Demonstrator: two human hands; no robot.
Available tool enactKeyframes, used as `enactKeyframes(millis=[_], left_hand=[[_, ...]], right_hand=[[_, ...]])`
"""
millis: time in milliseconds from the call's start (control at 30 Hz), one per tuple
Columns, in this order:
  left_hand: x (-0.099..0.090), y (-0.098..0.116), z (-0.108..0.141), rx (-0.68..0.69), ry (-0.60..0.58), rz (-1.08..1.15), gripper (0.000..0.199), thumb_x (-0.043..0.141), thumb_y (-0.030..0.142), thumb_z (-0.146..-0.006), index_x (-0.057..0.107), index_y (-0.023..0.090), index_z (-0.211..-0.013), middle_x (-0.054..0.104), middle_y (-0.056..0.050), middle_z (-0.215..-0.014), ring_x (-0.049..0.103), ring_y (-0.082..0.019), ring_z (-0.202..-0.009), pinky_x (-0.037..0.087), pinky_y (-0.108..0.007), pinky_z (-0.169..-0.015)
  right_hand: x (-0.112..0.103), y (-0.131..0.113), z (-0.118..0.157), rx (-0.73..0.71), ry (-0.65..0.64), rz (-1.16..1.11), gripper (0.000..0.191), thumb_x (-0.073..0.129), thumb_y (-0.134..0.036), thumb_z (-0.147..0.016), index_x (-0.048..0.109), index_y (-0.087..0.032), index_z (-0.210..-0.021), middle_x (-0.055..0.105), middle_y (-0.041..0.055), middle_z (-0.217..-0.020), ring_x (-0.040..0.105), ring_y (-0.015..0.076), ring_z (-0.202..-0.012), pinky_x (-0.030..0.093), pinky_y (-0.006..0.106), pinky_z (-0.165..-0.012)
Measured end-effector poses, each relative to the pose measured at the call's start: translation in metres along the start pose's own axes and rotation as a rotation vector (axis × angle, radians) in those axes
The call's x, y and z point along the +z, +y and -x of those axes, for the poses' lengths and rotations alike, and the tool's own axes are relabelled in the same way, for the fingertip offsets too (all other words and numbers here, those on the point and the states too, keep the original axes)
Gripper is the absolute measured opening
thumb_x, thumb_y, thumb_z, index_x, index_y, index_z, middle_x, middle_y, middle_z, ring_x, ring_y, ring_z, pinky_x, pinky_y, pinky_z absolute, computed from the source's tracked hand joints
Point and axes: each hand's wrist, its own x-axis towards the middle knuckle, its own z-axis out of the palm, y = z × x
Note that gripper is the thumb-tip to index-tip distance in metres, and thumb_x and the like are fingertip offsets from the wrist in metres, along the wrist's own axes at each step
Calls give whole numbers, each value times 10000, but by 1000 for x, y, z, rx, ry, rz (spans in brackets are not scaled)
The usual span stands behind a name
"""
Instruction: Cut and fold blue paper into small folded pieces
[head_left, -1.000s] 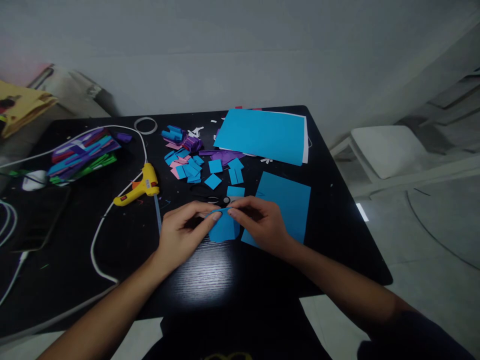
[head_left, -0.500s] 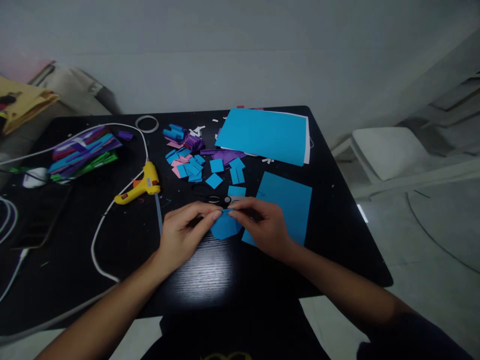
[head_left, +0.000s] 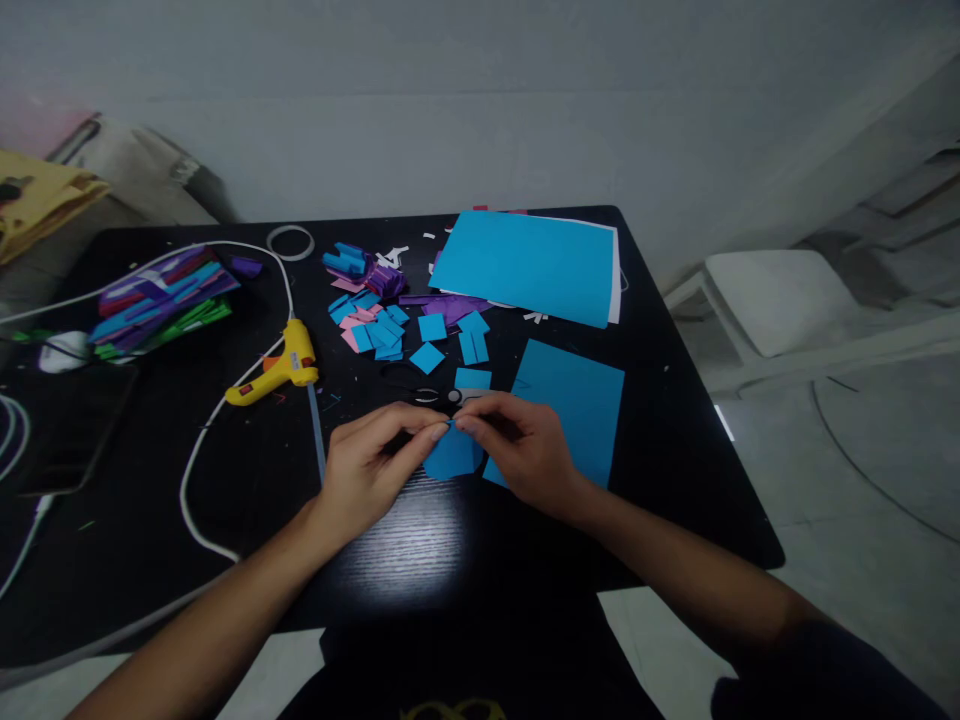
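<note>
A small piece of blue paper (head_left: 454,455) hangs between my hands over the black table. My left hand (head_left: 375,455) pinches its top edge with thumb and forefinger. From the other side, my right hand (head_left: 521,445) grips the same edge, its fingertips close to those of the left. Just beyond my fingers lie scissors (head_left: 424,393), partly hidden by my hands. A blue square (head_left: 472,379) rests behind them. Close to my right hand, a larger blue sheet (head_left: 574,410) lies flat, its left corner partly covered by that hand.
A yellow glue gun (head_left: 281,370) with a white cord lies at left, near bundled paper strips (head_left: 165,300). Cut blue and pink squares (head_left: 379,330) are piled behind my hands. Large blue sheets (head_left: 529,265) lie at the back right. A white chair (head_left: 776,300) stands beyond the table.
The view has shifted slightly. Both hands still pinch the blue paper's top edge, with the fingertips moved a little.
</note>
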Motion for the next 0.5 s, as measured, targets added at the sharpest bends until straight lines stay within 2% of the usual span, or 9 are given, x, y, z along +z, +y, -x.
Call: enactKeyframes(millis=[233,400,500], left_hand=[[0,1,-2,-8,23,-10,45,736,151,-937,757,189,-951,792,1,-839,739,-119,-740,592,-204,-710],[3,3,-5,-37,15,12,63,711,141,-930,744,188,-904,771,14,-795,715,-108,-701,584,-190,-689],[3,3,-5,-35,10,11,52,722,146,-928,748,190,-919,775,15,-803,717,-106,-709,581,-186,-693]], right_hand=[[0,2,1,-31,-31,53,68,708,-244,-979,775,-237,-978,807,24,-948,752,178,-854,585,307,-748],[3,5,2,-115,2,137,59,715,-229,-979,772,-237,-967,817,25,-933,754,180,-838,576,313,-738],[5,5,3,-104,7,136,59,718,-247,-978,773,-241,-956,817,26,-930,754,182,-837,585,315,-738]])
